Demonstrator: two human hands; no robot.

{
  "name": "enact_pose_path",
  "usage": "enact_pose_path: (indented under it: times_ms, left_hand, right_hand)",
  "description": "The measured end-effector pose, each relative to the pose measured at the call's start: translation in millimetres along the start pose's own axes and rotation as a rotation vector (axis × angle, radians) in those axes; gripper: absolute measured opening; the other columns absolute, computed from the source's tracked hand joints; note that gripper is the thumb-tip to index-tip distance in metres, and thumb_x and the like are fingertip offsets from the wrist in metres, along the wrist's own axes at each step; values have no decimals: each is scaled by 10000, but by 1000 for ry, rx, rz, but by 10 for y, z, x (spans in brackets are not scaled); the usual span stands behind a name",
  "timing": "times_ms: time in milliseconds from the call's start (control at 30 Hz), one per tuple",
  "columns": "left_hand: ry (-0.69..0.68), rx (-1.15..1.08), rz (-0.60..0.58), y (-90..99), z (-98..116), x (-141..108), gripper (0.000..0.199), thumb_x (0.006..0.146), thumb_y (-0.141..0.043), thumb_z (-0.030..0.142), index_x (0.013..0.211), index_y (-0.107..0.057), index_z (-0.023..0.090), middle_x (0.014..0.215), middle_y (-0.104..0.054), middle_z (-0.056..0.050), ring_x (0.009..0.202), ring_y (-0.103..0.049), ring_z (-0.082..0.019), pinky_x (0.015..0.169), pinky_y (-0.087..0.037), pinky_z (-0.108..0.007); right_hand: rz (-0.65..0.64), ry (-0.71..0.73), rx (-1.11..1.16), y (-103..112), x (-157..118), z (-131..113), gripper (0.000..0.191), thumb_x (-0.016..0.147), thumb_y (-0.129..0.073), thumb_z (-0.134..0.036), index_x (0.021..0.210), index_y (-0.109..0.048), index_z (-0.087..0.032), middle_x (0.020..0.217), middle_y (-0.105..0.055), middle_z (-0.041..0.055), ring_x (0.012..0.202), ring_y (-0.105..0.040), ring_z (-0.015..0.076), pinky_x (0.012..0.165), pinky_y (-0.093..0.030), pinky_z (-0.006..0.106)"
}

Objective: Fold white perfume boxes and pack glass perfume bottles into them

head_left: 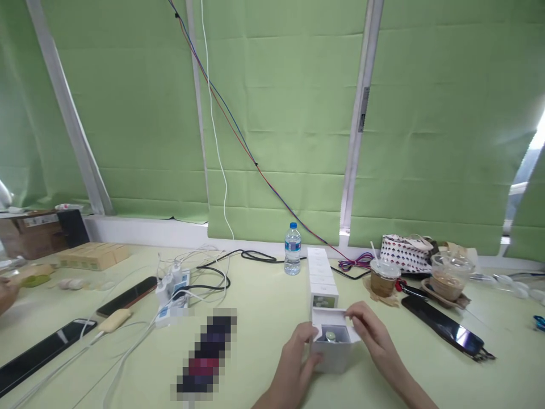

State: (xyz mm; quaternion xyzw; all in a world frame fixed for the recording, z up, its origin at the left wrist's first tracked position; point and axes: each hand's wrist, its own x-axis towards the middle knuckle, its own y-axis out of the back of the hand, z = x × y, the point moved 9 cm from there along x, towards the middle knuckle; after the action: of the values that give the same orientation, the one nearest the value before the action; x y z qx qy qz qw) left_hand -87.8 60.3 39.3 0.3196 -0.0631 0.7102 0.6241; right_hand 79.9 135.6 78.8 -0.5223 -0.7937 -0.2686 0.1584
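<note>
A small white box [334, 359] stands on the table in front of me with its top flaps raised. Inside it a small round greenish item [331, 336] shows; its kind I cannot make out. My left hand [296, 360] is closed around the box's left side, thumb at the front. With fingers pinched, my right hand [374, 335] holds the flap at the box's right edge. Directly behind, a row of similar white boxes [321, 275] runs toward the window, the nearest bearing a green picture on its face.
A water bottle [292, 253] stands left of the row. To the right are a drink cup [383, 278], a food tub [449, 278] and a phone [443, 324]. Leftward lie a power strip [172, 304] with cables, more phones and yellow boxes [91, 255]. Another person's hand [6, 292] shows at far left.
</note>
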Motion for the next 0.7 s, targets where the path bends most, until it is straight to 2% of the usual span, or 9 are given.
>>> enact_pose_path:
  times_ms: [100, 167, 267, 367, 500, 600, 700]
  left_hand:
    - [-53, 63, -48, -13, 35, 15, 332, 818, -516, 84, 1097, -571, 255, 1176, -592, -71, 1068, -572, -210, 900, -461, -323]
    - [-41, 61, -39, 12, 29, 36, 324, 816, -520, 77, 1077, -581, 259, 1168, -592, -66, 1073, -575, -210, 906, -459, -318]
    - [-24, 24, -40, 30, 5, 61, 323, 803, -544, 75, 1063, -587, 262, 1173, -598, -61, 1089, -573, -215, 926, -451, -321]
    - [-41, -5, -59, 11, -25, 66, 339, 800, -545, 74, 1078, -583, 264, 1198, -594, -62, 1095, -572, -219, 929, -449, -325]
    - [-58, -76, -18, 17, -102, 56, 360, 796, -560, 116, 1126, -545, 258, 1142, -615, -59, 1005, -594, -219, 860, -478, -324]
    - [-41, -75, -6, 29, -154, 49, 392, 812, -575, 164, 1185, -489, 250, 1105, -628, -62, 954, -601, -217, 846, -484, -336]
    - [-70, -8, -74, 10, -104, 52, 343, 849, -554, 188, 1181, -493, 248, 1165, -601, -89, 1019, -587, -232, 868, -480, -344]
  right_hand:
    - [78, -266, 354, -107, -152, 377, 287, 878, -483, -521, 997, -582, -280, 867, -537, 9, 675, -518, 160, 588, -439, 253]
    - [119, -354, 533, -194, -204, 500, 343, 818, -555, -563, 1025, -582, -290, 887, -538, 4, 631, -497, 140, 566, -424, 242]
    - [106, -415, 641, -297, -150, 555, 405, 733, -664, -567, 1002, -589, -273, 815, -528, -14, 573, -455, 110, 516, -371, 212]
    - [-3, -446, 641, -395, -33, 541, 391, 721, -710, -515, 979, -569, -258, 766, -519, -38, 572, -457, 94, 517, -337, 192]
    - [-183, -456, 505, -463, 69, 467, 373, 748, -692, -500, 981, -577, -232, 710, -518, -40, 600, -478, 115, 550, -346, 212]
    - [-271, -329, 363, -423, 147, 287, 339, 791, -630, -518, 935, -654, -212, 817, -521, 1, 731, -521, 160, 639, -403, 257]
    - [-354, -204, 276, -421, 194, 111, 355, 802, -605, -527, 959, -696, -221, 953, -496, 38, 908, -528, 210, 745, -436, 299]
